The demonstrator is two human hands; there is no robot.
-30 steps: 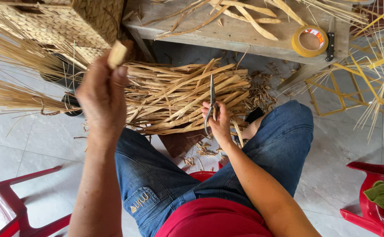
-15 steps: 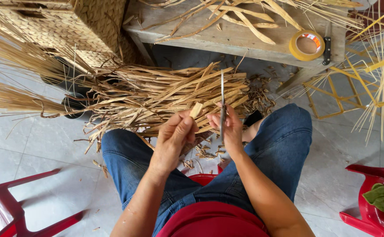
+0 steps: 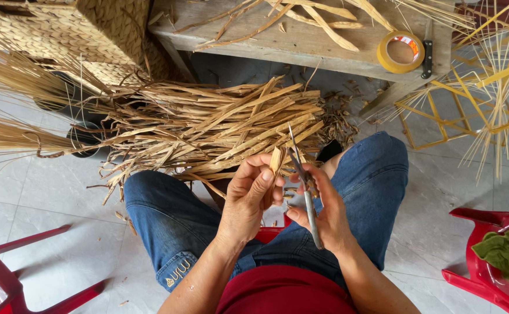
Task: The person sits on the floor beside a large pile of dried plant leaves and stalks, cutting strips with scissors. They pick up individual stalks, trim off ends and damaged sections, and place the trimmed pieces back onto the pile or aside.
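Left hand (image 3: 253, 195) grip pinching a short, pale, flat straw strip (image 3: 275, 160), right hand (image 3: 324, 212) grip closed around thin metal scissors (image 3: 302, 180)

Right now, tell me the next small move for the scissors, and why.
Probably close the scissors on the tip of the strip. The left hand pinches the strip upright, the right hand holds the scissors with the blades open right beside its top end, so the cut looks lined up. Whether the blades already touch it is hard to tell.
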